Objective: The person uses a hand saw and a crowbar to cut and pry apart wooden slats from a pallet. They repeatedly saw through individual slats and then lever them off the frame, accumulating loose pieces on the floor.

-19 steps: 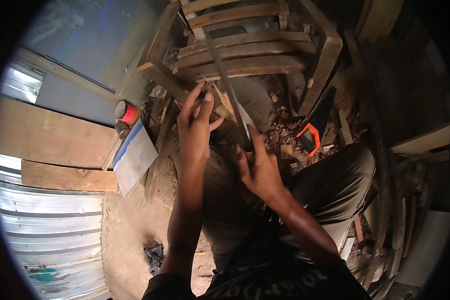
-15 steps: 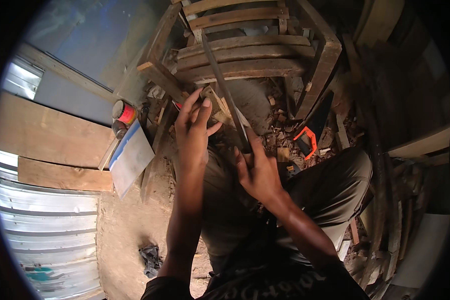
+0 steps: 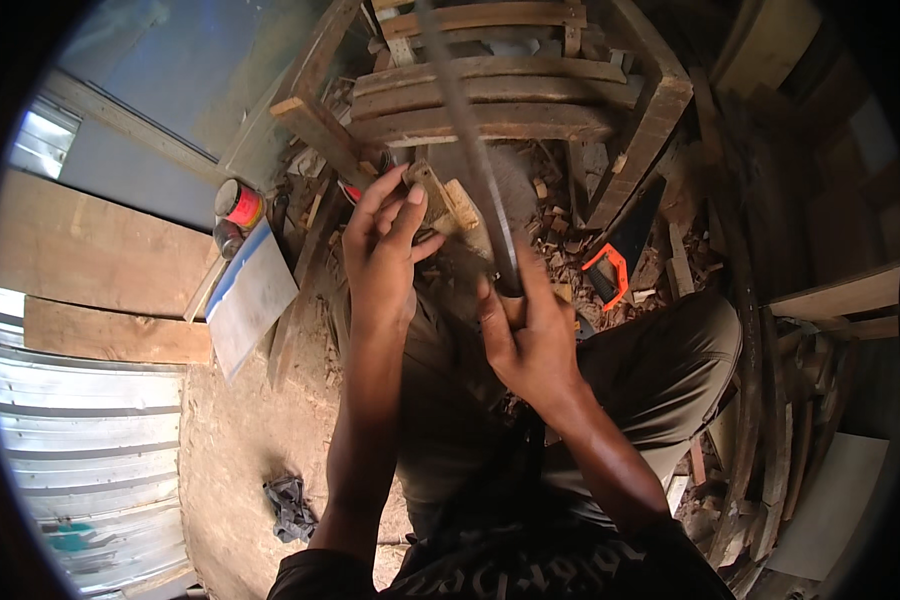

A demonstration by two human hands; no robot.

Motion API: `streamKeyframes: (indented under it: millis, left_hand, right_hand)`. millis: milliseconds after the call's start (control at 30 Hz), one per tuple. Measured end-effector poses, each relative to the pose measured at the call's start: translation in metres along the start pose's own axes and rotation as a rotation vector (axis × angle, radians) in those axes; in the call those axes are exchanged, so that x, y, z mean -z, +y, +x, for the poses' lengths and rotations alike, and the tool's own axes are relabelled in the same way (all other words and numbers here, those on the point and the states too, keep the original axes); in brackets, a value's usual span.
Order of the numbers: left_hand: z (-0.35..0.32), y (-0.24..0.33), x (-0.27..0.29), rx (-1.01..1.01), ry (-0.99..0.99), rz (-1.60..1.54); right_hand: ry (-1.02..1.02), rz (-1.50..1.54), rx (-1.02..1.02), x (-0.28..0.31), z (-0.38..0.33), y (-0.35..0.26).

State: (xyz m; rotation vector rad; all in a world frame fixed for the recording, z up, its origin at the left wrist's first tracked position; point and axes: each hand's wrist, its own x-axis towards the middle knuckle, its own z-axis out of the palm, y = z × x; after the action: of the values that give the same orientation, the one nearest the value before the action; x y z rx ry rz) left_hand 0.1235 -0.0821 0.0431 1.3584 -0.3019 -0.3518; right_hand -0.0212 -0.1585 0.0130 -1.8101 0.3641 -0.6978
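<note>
My left hand (image 3: pixel 382 225) is closed round the edge of a small wooden block (image 3: pixel 425 178), its thumb and fingertips against the wood. One side of the block is rough and pale, with a split-looking raised strip (image 3: pixel 461 204). In my right hand (image 3: pixel 535 345) is the wooden handle of a machete (image 3: pixel 480 165) with a long, narrow, dark blade. The blade points up and away from me, just right of the block, and is smeared by motion. Whether it touches the block I cannot tell.
A slatted wooden chair frame (image 3: pixel 490 125) stands ahead. An orange-handled saw (image 3: pixel 618 280) lies right, among wood chips. Left are a red-labelled can (image 3: pixel 238 203), a white-and-blue sheet (image 3: pixel 250 300) and a corrugated metal wall (image 3: pixel 90 430). Long timbers (image 3: pixel 755 450) lie at right.
My right hand has shifted slightly right, and the machete blade has swung away from the block's split face. The left hand keeps its hold on the block.
</note>
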Motion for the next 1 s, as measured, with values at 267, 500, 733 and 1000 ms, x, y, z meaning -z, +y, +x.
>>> streamKeyframes:
  millis: [267, 500, 733, 1000]
  left_hand:
    - [-0.005, 0.003, 0.0, 0.038, 0.029, 0.055]
    - [0.002, 0.0, 0.002, 0.018, 0.018, -0.021]
    - [0.01, 0.003, 0.027, 0.028, 0.007, -0.05]
    - [0.002, 0.006, 0.013, 0.024, 0.015, -0.019]
  right_hand:
    - [-0.081, -0.131, -0.005, -0.005, -0.01, 0.041]
    - [0.077, 0.023, 0.004, -0.01, -0.016, 0.022]
    - [-0.076, 0.023, -0.097, 0.002, -0.012, 0.004]
    - [-0.154, -0.043, -0.126, -0.012, -0.028, 0.037]
